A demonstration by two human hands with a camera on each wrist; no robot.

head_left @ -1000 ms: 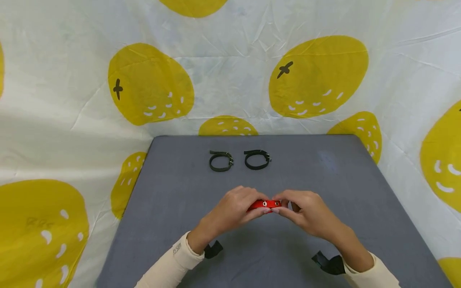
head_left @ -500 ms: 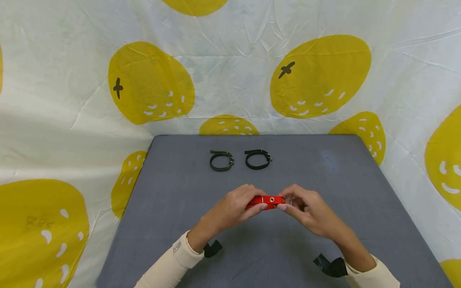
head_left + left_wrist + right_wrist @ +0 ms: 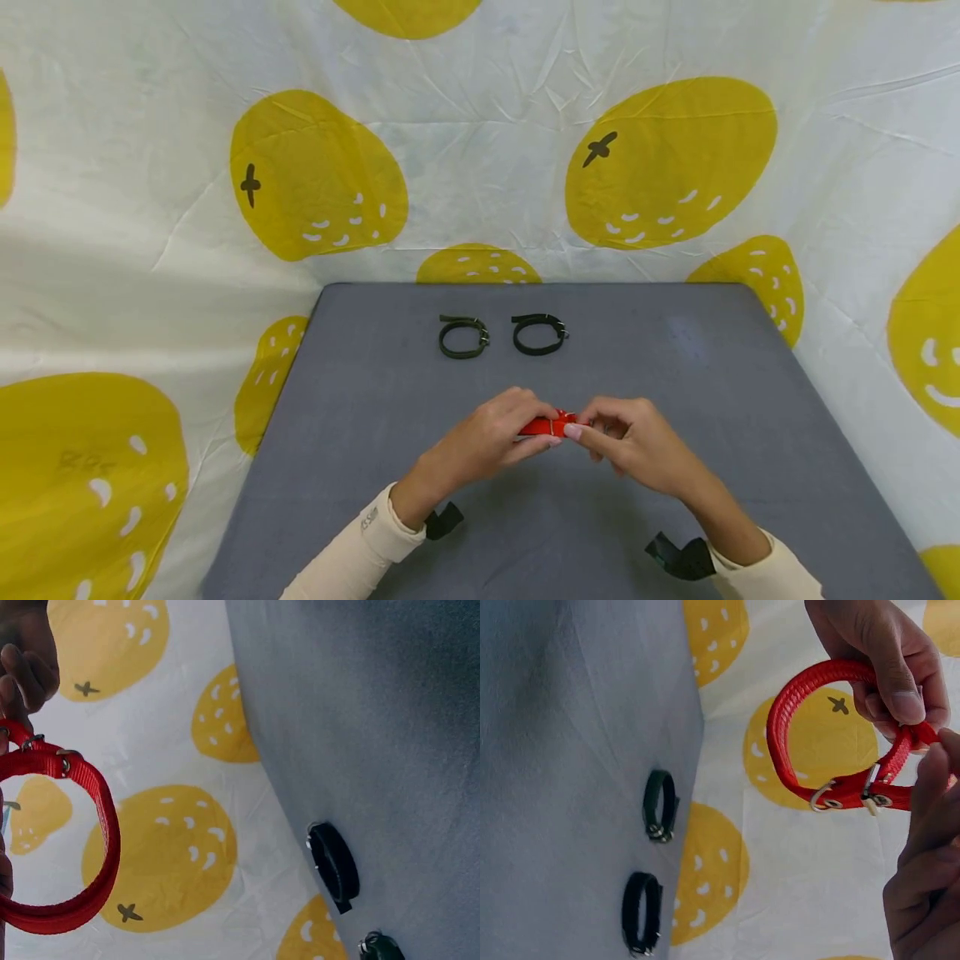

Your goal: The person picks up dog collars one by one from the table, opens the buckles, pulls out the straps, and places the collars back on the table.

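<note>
Right hand is moving nearer to left hand

I am seeing both hands pinching the red collar, lower centre of the frame. Green collar and black collar are lying near the middle, on grey table.

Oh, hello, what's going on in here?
A person is working on a red collar with both hands. The left hand grips it, while the right hand pinches it on the other side. It is bent into a loop and held up off the grey table; whether the strap is fully fastened, I can't tell. A green collar and a black collar lie looped side by side, apart, toward the table's far edge, with neither hand on them.
</note>
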